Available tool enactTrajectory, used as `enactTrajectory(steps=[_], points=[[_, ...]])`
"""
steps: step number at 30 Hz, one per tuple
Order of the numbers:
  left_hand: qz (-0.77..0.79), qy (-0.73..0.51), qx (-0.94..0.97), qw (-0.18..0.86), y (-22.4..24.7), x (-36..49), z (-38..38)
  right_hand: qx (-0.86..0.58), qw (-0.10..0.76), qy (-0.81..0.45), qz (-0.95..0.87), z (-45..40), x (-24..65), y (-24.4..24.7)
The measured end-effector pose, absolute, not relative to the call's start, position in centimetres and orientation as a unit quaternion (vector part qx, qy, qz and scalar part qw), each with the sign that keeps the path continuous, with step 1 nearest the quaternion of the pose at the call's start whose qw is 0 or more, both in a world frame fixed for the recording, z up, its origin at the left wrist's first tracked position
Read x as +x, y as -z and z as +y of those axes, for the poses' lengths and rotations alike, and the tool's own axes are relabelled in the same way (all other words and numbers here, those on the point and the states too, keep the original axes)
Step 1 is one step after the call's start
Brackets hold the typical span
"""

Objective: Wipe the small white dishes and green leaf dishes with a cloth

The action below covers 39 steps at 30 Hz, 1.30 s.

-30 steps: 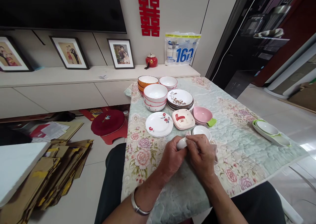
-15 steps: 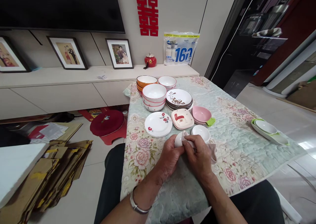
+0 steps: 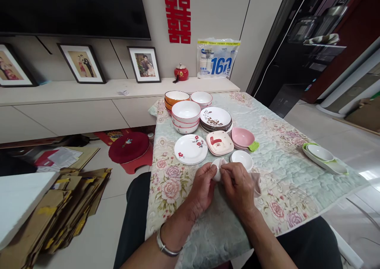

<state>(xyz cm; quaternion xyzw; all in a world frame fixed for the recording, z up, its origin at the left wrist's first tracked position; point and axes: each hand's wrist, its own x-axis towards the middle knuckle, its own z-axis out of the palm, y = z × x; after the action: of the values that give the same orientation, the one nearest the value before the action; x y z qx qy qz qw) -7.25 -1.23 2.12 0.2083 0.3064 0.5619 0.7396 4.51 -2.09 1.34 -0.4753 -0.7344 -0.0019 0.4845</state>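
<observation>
Over the near part of the table, my left hand [image 3: 203, 186] grips a small white dish [image 3: 217, 171] by its side, thumb on top. My right hand [image 3: 239, 184] is closed on a pale pink cloth [image 3: 255, 183], pinching a fold of it against the dish; the rest of the cloth trails out past the hand. Just beyond my fingers sit stacked small white dishes [image 3: 242, 160]. Left of them are a square cream dish with a red figure [image 3: 219, 143] and white plates with red flowers [image 3: 190, 149]. My fingers hide much of the held dish.
Farther back stand stacked white bowls [image 3: 186, 114], orange bowls [image 3: 177, 99], brown-patterned plates [image 3: 215, 118] and pink bowls [image 3: 242, 137]. Green-rimmed dishes [image 3: 323, 157] lie near the right edge of the floral tablecloth [image 3: 285, 182]. A red stool [image 3: 128, 147] and flattened cardboard [image 3: 59, 213] are at left.
The white dish has turned and tilted between my hands, showing less of its side. My left thumb has shifted up along it, while the cloth stays in my right hand.
</observation>
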Motion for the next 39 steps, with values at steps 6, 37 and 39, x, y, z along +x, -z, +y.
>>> enactTrajectory(steps=[6,37,39], points=[[0.317,-0.589,0.184,0.720,-2.2,-7.4,-1.0,-0.469,0.454,-0.037,-0.757,-2.2,4.3,-0.9],[0.258,-0.566,0.225,0.750,-2.8,-7.7,-1.2,-0.548,0.547,-0.225,-0.591,-2.4,5.7,-1.6],[0.275,-0.549,0.245,0.750,-2.9,-7.8,-1.3,-0.545,0.552,-0.197,-0.599,-2.6,5.9,-1.5]])
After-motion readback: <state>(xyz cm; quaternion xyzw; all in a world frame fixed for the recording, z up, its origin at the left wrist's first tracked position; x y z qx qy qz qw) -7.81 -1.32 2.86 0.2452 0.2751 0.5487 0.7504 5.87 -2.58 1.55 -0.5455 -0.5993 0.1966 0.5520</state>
